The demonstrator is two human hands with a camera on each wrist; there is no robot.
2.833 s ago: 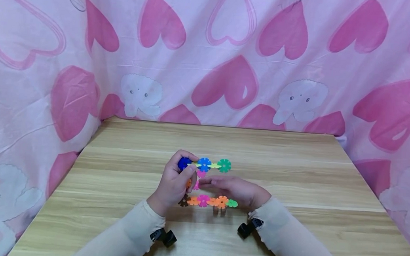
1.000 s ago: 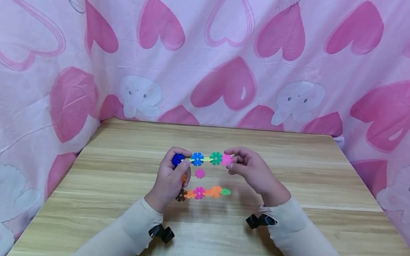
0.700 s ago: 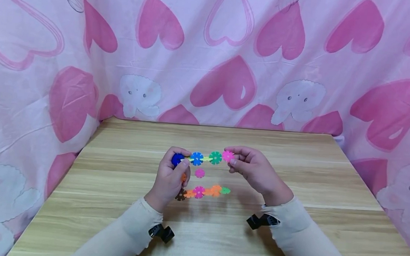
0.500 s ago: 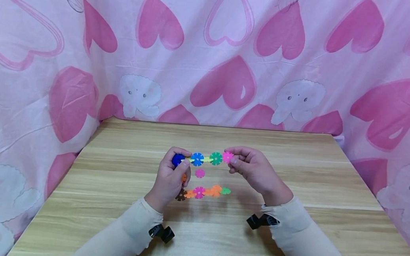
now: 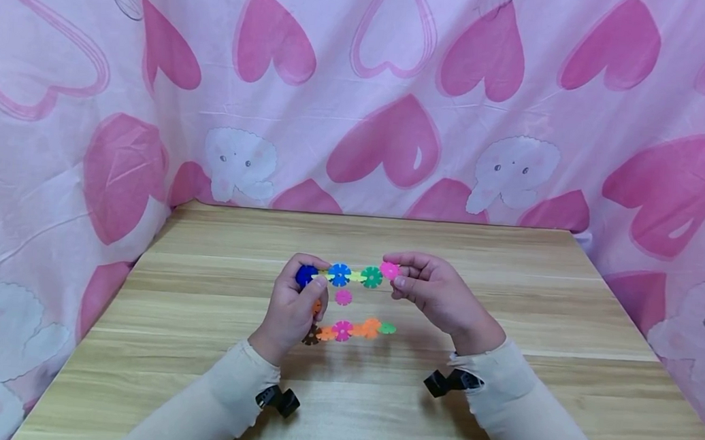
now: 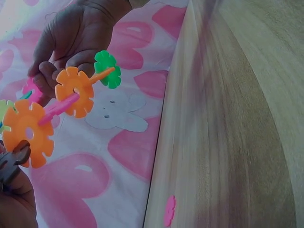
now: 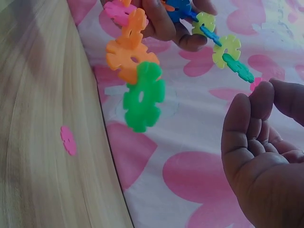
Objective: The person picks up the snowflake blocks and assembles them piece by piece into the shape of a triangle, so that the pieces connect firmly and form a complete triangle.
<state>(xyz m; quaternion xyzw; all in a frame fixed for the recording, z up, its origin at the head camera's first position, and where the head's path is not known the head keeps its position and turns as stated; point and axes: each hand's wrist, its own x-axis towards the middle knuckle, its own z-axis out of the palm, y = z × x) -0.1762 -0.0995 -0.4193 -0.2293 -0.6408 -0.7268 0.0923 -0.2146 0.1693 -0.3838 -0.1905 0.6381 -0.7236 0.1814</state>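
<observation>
My left hand (image 5: 289, 311) grips the left side of a bracket-shaped chain of slotted snowflake discs, raised over the table. Its upper row runs from a dark blue disc (image 5: 306, 275) through yellow links and a blue disc (image 5: 339, 275) to a dark green disc (image 5: 371, 277). The lower row goes from a brown disc (image 5: 312, 335) through orange and pink discs to a light green disc (image 5: 388, 328). Between thumb and fingers, my right hand (image 5: 445, 298) pinches a pink disc (image 5: 389, 271) right at the dark green disc's edge.
One loose pink disc (image 7: 68, 140) lies flat on the wooden table (image 5: 194, 372). Pink heart-patterned cloth (image 5: 389, 141) hangs behind the table and along both sides. A small black camera (image 5: 278, 401) is strapped on each wrist.
My right hand has gone from beside the chain's middle to the upper row's right end, bringing a pink disc there. Over the last second it has shifted only slightly; the left hand keeps its grip.
</observation>
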